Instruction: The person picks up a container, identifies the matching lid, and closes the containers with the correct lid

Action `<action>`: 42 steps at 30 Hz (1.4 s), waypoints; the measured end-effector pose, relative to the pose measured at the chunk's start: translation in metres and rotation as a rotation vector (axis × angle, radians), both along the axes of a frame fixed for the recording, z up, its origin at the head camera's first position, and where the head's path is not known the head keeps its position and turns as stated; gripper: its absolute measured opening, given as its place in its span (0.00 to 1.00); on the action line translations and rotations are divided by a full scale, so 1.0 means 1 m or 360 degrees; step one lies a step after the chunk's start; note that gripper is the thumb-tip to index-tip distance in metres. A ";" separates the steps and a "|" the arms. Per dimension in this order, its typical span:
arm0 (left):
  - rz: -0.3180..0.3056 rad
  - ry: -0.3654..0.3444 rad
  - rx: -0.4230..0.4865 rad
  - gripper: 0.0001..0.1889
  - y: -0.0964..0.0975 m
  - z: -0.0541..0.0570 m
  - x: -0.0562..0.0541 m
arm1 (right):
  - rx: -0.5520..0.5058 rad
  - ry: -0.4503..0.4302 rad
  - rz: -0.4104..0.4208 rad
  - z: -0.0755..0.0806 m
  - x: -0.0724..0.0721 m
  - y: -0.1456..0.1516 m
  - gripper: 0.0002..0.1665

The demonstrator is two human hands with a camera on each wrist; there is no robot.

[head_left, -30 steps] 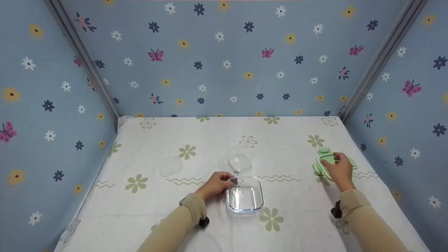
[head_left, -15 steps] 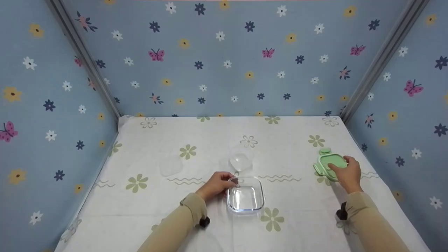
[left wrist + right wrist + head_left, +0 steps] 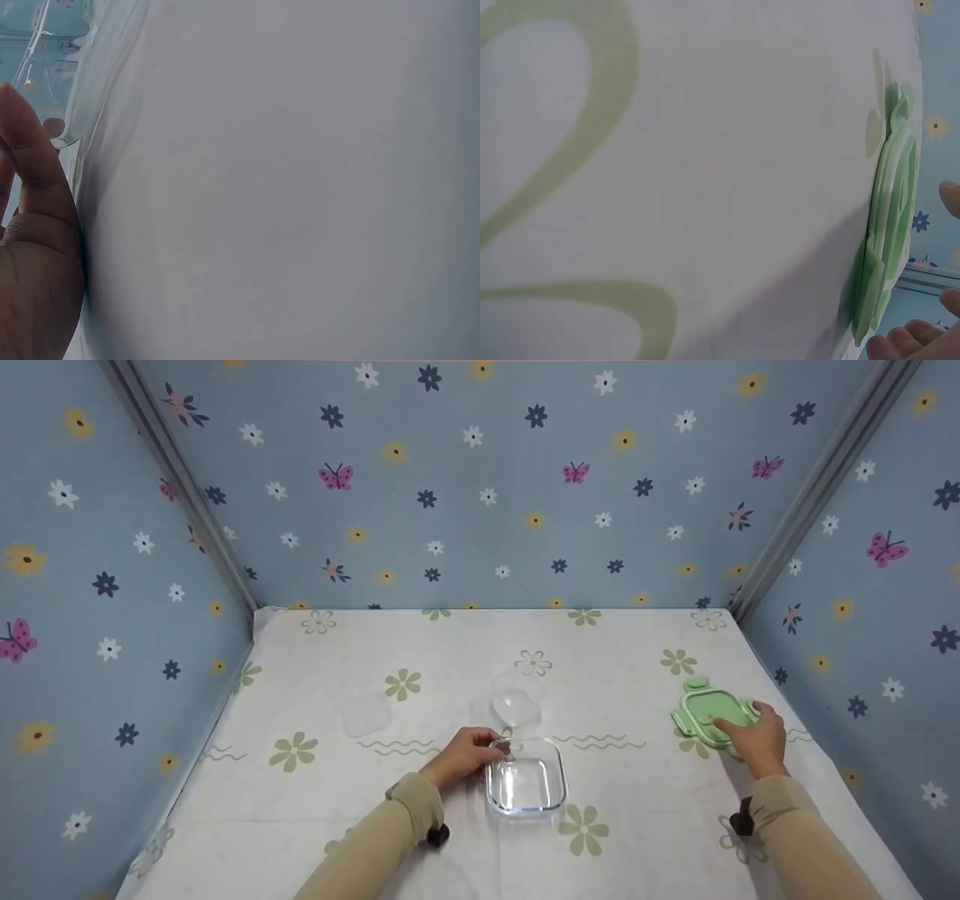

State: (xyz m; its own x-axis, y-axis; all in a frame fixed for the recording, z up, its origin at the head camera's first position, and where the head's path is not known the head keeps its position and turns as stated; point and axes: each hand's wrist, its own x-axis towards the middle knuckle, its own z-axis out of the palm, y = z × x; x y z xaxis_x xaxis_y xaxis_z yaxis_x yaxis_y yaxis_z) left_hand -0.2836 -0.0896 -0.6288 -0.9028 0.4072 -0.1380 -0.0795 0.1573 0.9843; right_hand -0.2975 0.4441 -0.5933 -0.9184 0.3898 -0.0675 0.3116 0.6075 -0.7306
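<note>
My left hand (image 3: 469,754) holds a clear square food container (image 3: 526,784) by its back left corner, thumb and fingers pinching the wall. The container stands upright on the cloth. In the left wrist view, a fingertip shows through the clear wall (image 3: 71,82). A green snap-on lid (image 3: 709,716) with side flaps lies flat at the right. My right hand (image 3: 759,739) is spread over the lid's right side, thumb above its panel and fingers near the right flap. The right wrist view shows the lid (image 3: 889,217) edge-on, the fingers apart from it.
Behind the container sits a small clear rounded piece (image 3: 515,706). Farther left lies a faint, flat, transparent piece (image 3: 365,714). A white flowered cloth (image 3: 450,637) covers the table, with blue patterned walls (image 3: 480,532) at the back and both sides.
My right hand has moved right and slightly toward me, off the middle of the green lid, uncovering more of it. The lid, the left hand and the container stay put.
</note>
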 end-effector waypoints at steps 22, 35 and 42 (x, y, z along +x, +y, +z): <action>-0.0005 -0.0001 -0.0023 0.14 0.000 -0.001 -0.001 | -0.0093 -0.0208 -0.0035 -0.005 0.003 0.010 0.59; -0.0009 0.0010 -0.0069 0.13 0.000 -0.002 -0.001 | -0.0102 -0.0230 -0.0056 -0.007 -0.001 0.013 0.56; -0.0018 0.0005 -0.0041 0.14 0.000 0.001 -0.001 | -0.0146 -0.0259 0.0002 -0.008 0.000 0.016 0.56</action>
State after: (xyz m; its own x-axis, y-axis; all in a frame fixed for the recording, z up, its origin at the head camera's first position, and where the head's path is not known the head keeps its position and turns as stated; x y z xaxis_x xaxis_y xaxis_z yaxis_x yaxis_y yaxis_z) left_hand -0.2850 -0.0901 -0.6281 -0.8987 0.4135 -0.1461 -0.0749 0.1836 0.9801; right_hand -0.2976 0.4604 -0.6012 -0.8929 0.3742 -0.2504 0.4295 0.5412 -0.7230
